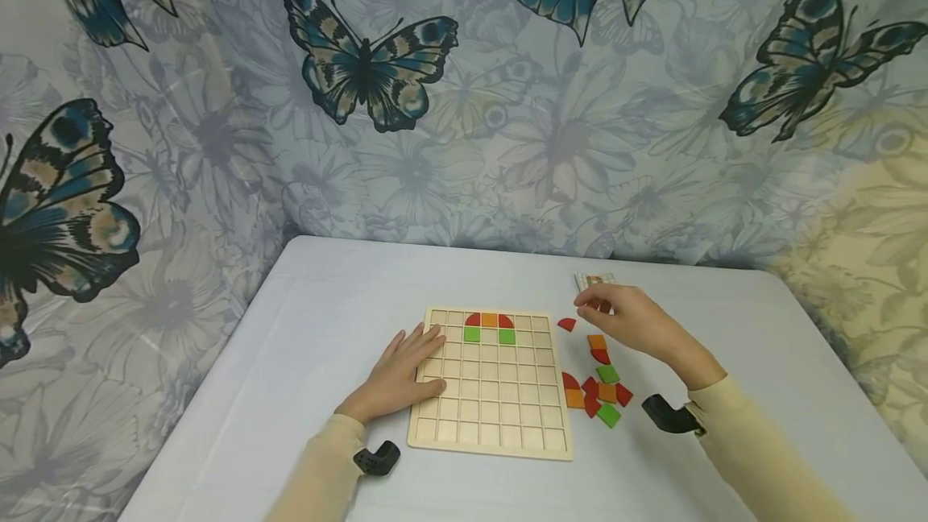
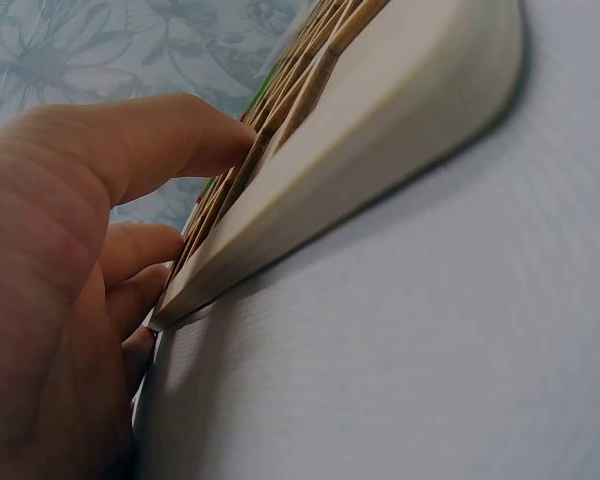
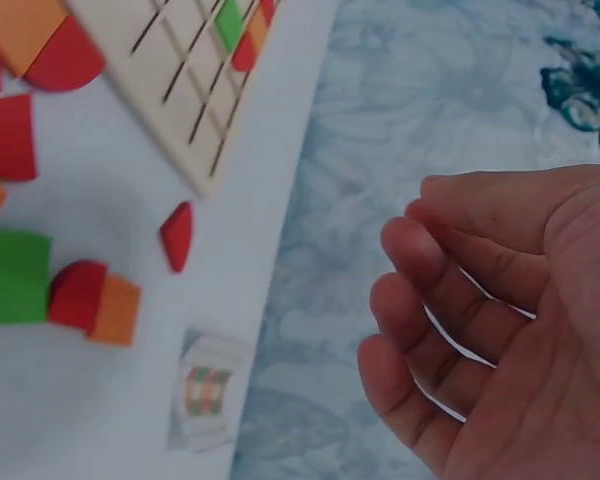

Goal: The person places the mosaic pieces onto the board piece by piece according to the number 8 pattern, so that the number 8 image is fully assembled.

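Observation:
A light wooden grid board [image 1: 489, 409] lies on the white table. Near its far edge, an orange square [image 1: 489, 321] sits between two red quarter-round pieces, with a green square [image 1: 472, 334] below each red one. My left hand [image 1: 395, 373] rests on the board's left edge, fingers spread; in the left wrist view the thumb [image 2: 180, 145] touches the rim. My right hand [image 1: 638, 329] hovers right of the board, fingers loosely bent, near a small printed card [image 1: 594, 278] and a loose red quarter-round piece [image 1: 567, 324]. Nothing shows between its fingers [image 3: 405, 300].
Several loose red, orange and green pieces lie right of the board, among them a green square [image 1: 609, 415] and an orange square [image 1: 597, 341]. Some touch or overlap. A butterfly-patterned cloth [image 1: 435, 167] hangs behind the table [image 1: 348, 280].

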